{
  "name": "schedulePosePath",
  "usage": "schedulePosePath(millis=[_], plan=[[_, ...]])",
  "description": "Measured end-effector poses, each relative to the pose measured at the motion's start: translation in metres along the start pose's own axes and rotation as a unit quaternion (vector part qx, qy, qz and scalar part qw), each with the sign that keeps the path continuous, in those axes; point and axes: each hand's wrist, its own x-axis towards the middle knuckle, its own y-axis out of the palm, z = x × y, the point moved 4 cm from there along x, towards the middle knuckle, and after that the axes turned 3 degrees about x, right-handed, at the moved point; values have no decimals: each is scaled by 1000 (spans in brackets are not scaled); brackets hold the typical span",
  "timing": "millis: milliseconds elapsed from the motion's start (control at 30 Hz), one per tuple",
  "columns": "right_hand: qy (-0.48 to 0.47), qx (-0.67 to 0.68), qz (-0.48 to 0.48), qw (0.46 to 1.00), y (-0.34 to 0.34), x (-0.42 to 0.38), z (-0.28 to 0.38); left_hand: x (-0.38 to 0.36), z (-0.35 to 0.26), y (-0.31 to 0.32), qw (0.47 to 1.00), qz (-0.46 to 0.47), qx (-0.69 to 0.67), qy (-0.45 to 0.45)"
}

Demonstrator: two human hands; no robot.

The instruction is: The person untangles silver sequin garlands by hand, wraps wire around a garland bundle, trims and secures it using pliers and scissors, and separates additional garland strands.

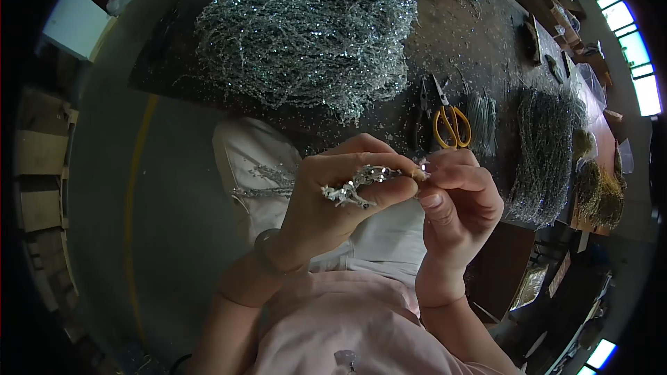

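The left hand (326,187) holds a silvery glittered sprig (354,187), its fingers closed on the stem end, with the sprig lying along the thumb and index finger and more glittered strands (267,180) showing beyond the wrist side. The right hand (455,198) meets it at the tip, thumb and index finger pinched together at the stem end. Both hands are above the person's lap, in front of the desk (445,42), near yellow-handled scissors (451,126). The pinched point is small and partly covered by the fingertips; the left palm is hidden; the desk's far edge is cut off.
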Motion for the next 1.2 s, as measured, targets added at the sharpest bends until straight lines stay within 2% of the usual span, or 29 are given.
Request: schedulePosePath(millis=[133,200,333,433,533,600,633,700,900,1033,1200], plan=[[-21,-39,-4,999,-1,-2,3,-1,-2,0,999,-1,42,31],[-58,-95,21,994,1,-1,9,-1,-9,-1,990,0,122,64],[-82,-118,28,989,6,-1,10,0,-18,0,985,33,160,53],[-33,-106,22,994,6,0,10,-1,-17,-1,988,14,150,47],[16,-66,46,997,6,1,5,-1,-18,-3,982,17,167,81],[97,97,-65,988,8,1,1,-1,-21,-2,975,44,196,92],[97,97,-64,988,6,2,1,0,-21,-3,975,44,196,92],[177,135,-6,975,1,4,-5,0,-20,-1,975,69,192,91],[236,148,12,960,0,3,-6,1,-22,-2,971,57,219,78],[226,130,19,965,-2,1,-9,0,-20,-6,983,47,173,47],[164,121,22,979,-9,1,-9,0,-21,-15,996,59,56,18]])
